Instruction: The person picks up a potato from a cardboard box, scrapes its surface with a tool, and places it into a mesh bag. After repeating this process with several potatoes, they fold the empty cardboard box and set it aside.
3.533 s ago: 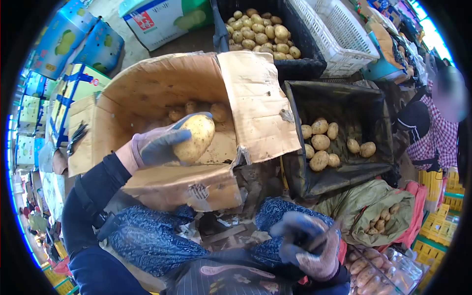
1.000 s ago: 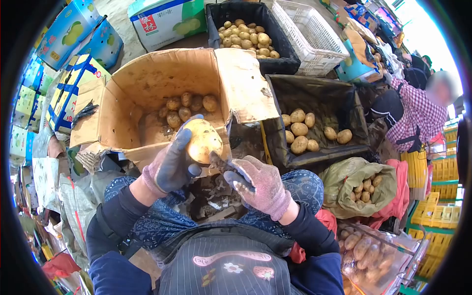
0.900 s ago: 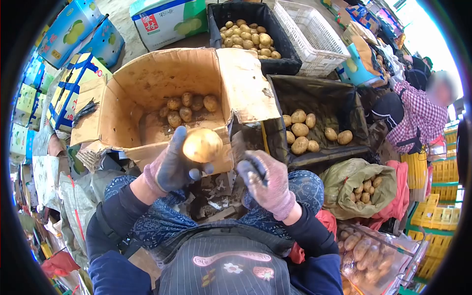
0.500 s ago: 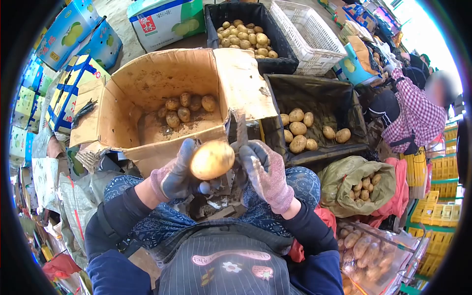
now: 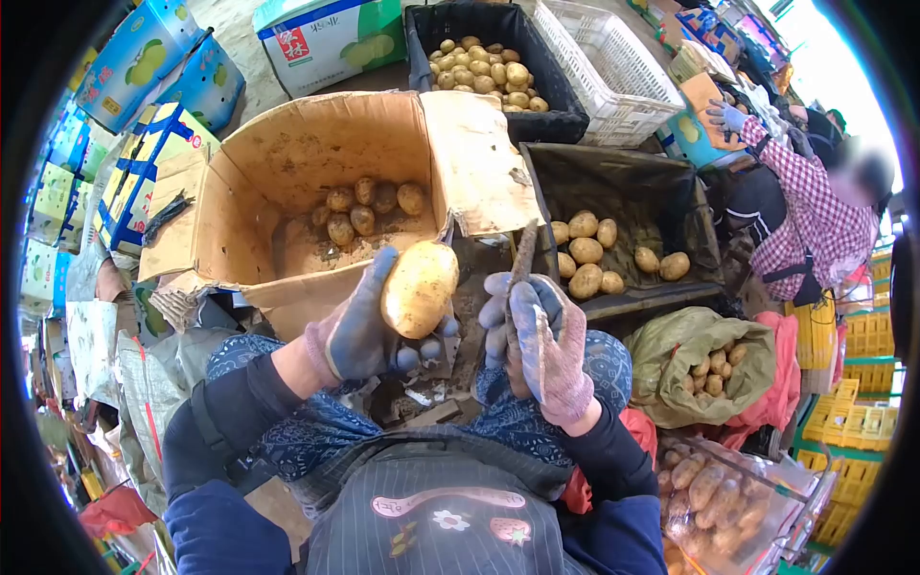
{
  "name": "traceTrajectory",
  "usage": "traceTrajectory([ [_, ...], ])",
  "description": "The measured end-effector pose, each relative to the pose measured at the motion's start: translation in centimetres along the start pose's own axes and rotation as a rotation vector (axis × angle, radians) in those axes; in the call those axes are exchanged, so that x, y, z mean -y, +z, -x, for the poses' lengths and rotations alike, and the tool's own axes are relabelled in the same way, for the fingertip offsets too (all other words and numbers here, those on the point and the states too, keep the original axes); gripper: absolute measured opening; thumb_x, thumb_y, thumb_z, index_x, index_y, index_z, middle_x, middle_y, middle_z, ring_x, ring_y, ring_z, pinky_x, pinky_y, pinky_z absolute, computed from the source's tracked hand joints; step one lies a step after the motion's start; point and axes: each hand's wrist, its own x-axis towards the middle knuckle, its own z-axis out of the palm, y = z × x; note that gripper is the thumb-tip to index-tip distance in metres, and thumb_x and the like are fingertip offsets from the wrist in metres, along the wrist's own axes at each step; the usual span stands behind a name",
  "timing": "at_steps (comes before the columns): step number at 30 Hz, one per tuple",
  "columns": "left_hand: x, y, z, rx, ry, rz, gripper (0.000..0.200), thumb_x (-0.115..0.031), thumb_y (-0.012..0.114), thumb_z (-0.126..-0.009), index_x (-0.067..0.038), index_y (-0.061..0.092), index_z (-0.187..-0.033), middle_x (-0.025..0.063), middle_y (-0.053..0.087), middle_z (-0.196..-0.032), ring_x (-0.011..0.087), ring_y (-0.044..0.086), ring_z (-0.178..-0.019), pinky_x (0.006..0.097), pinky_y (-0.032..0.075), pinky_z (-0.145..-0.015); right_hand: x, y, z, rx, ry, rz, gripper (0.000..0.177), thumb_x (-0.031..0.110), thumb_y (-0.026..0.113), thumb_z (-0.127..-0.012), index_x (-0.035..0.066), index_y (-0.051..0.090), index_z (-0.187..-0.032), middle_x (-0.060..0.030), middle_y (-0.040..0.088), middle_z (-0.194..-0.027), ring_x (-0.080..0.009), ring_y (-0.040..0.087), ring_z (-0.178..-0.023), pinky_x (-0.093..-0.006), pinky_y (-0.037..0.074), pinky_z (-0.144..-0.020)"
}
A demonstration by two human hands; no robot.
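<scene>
In my gloved left hand is a large pale potato, held upright with the thumb along its left side and the fingers beneath. My gloved right hand is wrapped round a knife, its dirt-caked blade pointing up and away from me. The blade stands to the right of the potato, apart from it. Beyond my hands, a cardboard box holds several soil-covered potatoes. A black-lined crate to its right contains several cleaner potatoes.
At the back stand a dark crate of potatoes and a white plastic basket. A green sack and a clear bag of potatoes lie on my right. A person in a checked shirt works at far right. Printed cartons are stacked left.
The potato in my left hand has turned more upright and risen slightly. My right hand has rotated, tilting the knife and moving it a little right. The co-worker's arm has shifted.
</scene>
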Motion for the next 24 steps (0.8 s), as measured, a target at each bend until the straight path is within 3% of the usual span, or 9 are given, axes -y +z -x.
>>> traceTrajectory([
  [3, 0.4, -0.3, -2.1, -0.080, -0.104, -0.115, 0.074, -0.075, 0.041, -0.087, -0.011, 0.057, -0.119, 0.0154, 0.067, -0.092, 0.0206, 0.064, -0.065, 0.0244, 0.048, -0.047, 0.2, -1.2, 0.9, -0.038, -0.039, 0.024, 0.039, 0.032, 0.050, -0.101, -0.005, 0.056, -0.114, -0.0096, 0.061, -0.083, -0.0119, 0.057, -0.055, -0.0248, 0.048, -0.048],
  [4, 0.5, -0.4, -3.1, 0.113, -0.141, -0.114, 0.069, -0.071, 0.041, -0.090, -0.011, 0.057, -0.120, 0.0109, 0.066, -0.097, 0.0172, 0.065, -0.072, 0.0238, 0.049, -0.051, 0.3, -1.8, 1.1, -0.044, -0.065, 0.024, 0.040, 0.032, 0.049, -0.101, -0.005, 0.056, -0.114, -0.0097, 0.061, -0.082, -0.0122, 0.057, -0.054, -0.0250, 0.048, -0.048],
  [7, 2.1, 1.4, -8.5, 0.097, -0.133, -0.282, 0.065, -0.069, 0.047, -0.089, -0.015, 0.054, -0.126, 0.0081, 0.062, -0.110, 0.0146, 0.061, -0.085, 0.0251, 0.054, -0.071, 0.6, -2.9, 1.3, -0.123, -0.136, 0.067, 0.041, 0.034, 0.046, -0.102, -0.005, 0.055, -0.110, -0.0109, 0.061, -0.078, -0.0132, 0.056, -0.051, -0.0248, 0.047, -0.046],
  [9, 3.2, 2.1, -13.6, 0.310, -0.114, -0.378, 0.056, -0.060, 0.047, -0.094, -0.016, 0.052, -0.128, 0.0027, 0.057, -0.117, 0.0132, 0.058, -0.096, 0.0244, 0.052, -0.078, 1.7, -3.4, 1.8, -0.192, -0.102, 0.109, 0.044, 0.038, 0.045, -0.102, -0.004, 0.055, -0.109, -0.0114, 0.061, -0.077, -0.0134, 0.056, -0.050, -0.0248, 0.047, -0.044],
  [15, 6.5, 4.8, -26.7, 0.002, -0.121, -0.829, 0.068, -0.045, 0.063, -0.088, -0.002, 0.045, -0.137, 0.0162, 0.064, -0.111, 0.0195, 0.061, -0.103, 0.0346, 0.049, -0.089, 1.7, -5.3, 2.3, -0.299, -0.102, 0.147, 0.048, 0.045, 0.041, -0.101, -0.001, 0.051, -0.110, -0.0120, 0.058, -0.072, -0.0165, 0.054, -0.046, -0.0272, 0.046, -0.039],
  [16, 6.0, 5.5, -25.3, -0.058, 0.227, -1.194, 0.071, -0.040, 0.066, -0.084, 0.000, 0.043, -0.138, 0.0211, 0.064, -0.113, 0.0265, 0.061, -0.108, 0.0369, 0.048, -0.090, 2.3, -5.0, 2.4, -0.388, 0.009, 0.058, 0.047, 0.041, 0.051, -0.093, -0.005, 0.055, -0.100, -0.0074, 0.059, -0.078, -0.0135, 0.056, -0.053, -0.0250, 0.040, -0.042],
  [19, 2.3, 5.9, -19.2, 0.177, 0.469, -1.366, 0.059, -0.042, 0.064, -0.086, -0.008, 0.054, -0.133, 0.0192, 0.064, -0.116, 0.0299, 0.062, -0.107, 0.0373, 0.045, -0.097, -0.2, -7.0, 3.0, -0.447, -0.103, 0.220, 0.041, 0.039, 0.051, -0.094, -0.002, 0.053, -0.093, -0.0043, 0.052, -0.070, -0.0128, 0.051, -0.050, -0.0253, 0.040, -0.043],
  [21, -4.1, 5.3, -13.5, 0.364, 0.414, -1.259, 0.044, -0.030, 0.070, -0.085, -0.010, 0.062, -0.123, 0.0137, 0.067, -0.111, 0.0215, 0.065, -0.100, 0.0340, 0.049, -0.091, 0.4, -6.8, 2.5, -0.366, -0.134, 0.205, 0.036, 0.036, 0.051, -0.094, 0.000, 0.051, -0.091, -0.0043, 0.047, -0.063, -0.0136, 0.048, -0.046, -0.0264, 0.041, -0.042],
  [24, -11.7, -0.5, -9.1, -0.144, 0.621, -1.455, 0.035, -0.021, 0.068, -0.088, -0.004, 0.063, -0.118, 0.0094, 0.068, -0.100, 0.0132, 0.064, -0.089, 0.0295, 0.052, -0.081, -0.1, -7.5, 2.2, -0.311, -0.186, 0.066, 0.052, 0.052, 0.051, -0.095, 0.000, 0.054, -0.100, -0.0133, 0.052, -0.054, -0.0201, 0.049, -0.035, -0.0314, 0.040, -0.029],
])
